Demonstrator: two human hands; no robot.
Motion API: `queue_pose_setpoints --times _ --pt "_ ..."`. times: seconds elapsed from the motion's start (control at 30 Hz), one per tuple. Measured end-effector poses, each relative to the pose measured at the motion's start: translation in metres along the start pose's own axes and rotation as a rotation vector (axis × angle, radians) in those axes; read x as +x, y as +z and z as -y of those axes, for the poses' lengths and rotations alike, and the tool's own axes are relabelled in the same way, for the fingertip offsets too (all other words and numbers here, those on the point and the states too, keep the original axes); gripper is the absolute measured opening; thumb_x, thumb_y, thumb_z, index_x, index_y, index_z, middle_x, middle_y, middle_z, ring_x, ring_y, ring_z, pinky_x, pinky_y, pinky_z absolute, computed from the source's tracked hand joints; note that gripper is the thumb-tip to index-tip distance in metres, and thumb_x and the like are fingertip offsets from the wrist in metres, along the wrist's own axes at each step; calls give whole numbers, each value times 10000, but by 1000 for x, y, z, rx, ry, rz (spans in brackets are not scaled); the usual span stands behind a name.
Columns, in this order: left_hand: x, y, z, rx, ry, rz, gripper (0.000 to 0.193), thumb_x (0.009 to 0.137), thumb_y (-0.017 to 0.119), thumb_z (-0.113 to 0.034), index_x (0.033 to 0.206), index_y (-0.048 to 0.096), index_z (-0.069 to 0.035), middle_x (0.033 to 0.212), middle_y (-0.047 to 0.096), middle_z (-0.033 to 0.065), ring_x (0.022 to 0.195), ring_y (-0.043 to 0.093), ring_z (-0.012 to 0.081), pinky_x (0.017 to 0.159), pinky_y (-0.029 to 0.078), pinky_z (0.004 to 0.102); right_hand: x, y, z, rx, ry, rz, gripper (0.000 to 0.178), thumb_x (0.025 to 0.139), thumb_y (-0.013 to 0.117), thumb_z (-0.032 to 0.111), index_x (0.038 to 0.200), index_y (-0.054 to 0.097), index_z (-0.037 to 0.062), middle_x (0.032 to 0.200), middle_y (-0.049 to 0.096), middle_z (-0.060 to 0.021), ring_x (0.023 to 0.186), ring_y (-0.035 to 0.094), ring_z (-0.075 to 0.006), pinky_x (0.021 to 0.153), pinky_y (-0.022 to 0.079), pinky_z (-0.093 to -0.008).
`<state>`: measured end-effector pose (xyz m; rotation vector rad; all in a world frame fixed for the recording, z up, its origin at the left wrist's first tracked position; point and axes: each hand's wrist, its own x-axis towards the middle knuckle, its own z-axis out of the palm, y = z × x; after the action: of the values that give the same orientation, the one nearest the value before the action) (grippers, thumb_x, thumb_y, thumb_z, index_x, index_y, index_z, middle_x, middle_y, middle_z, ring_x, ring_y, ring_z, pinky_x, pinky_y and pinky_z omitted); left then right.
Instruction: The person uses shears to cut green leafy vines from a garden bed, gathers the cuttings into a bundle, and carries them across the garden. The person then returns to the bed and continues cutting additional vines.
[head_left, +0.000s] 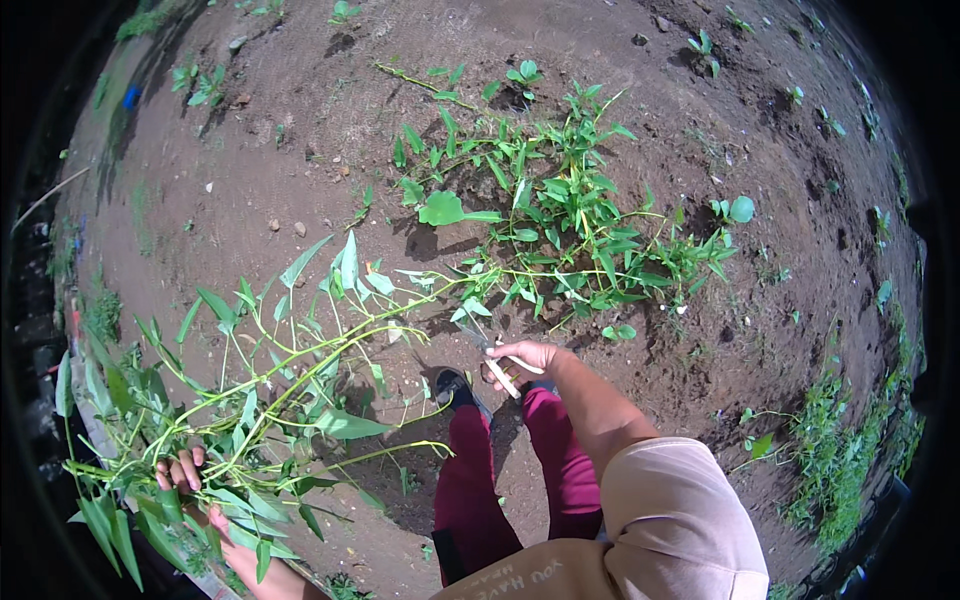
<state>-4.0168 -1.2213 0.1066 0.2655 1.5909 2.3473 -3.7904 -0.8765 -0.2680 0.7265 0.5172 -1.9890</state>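
At the lower left, my left hand (180, 472) is closed around a bunch of long green stems (285, 365) with narrow, pointed leaves; leaves cover part of the hand. The stems spread up and right from my grip, toward the plants on the soil. My right hand (527, 360) is closed on a pair of scissors (505, 378) with pale handles, above my feet. Their metal blades point up and left, close to a leaf near the stem ends. Whether the blades touch anything I cannot tell.
Ahead, a leafy patch of similar plants (570, 230) grows from brown soil (300, 170). Broad-leaved seedlings (523, 72) stand scattered around. Weeds (840, 460) grow along the right edge. My dark shoe (453, 387) is just below the stems. A small blue object (131, 97) lies far left.
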Motion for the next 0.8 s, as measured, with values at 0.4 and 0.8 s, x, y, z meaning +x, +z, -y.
queue_pose_setpoints --times 0.4,0.8 --pt "35 -154 2 146 14 -61 172 911 498 -210 939 517 -41 626 440 -10 574 375 131 731 375 331 66 -103 97 -297 -397 -914 554 736 651 404 1129 542 29 893 609 -89 712 586 -174 630 476 -314" --pt "-13 -255 -1 496 -41 -515 329 919 456 -239 1133 485 9 958 546 85 814 521 224 867 428 423 73 -99 133 -1044 302 -855 862 656 615 695 1167 572 2 1224 552 -149 1118 536 -291 947 410 -371"
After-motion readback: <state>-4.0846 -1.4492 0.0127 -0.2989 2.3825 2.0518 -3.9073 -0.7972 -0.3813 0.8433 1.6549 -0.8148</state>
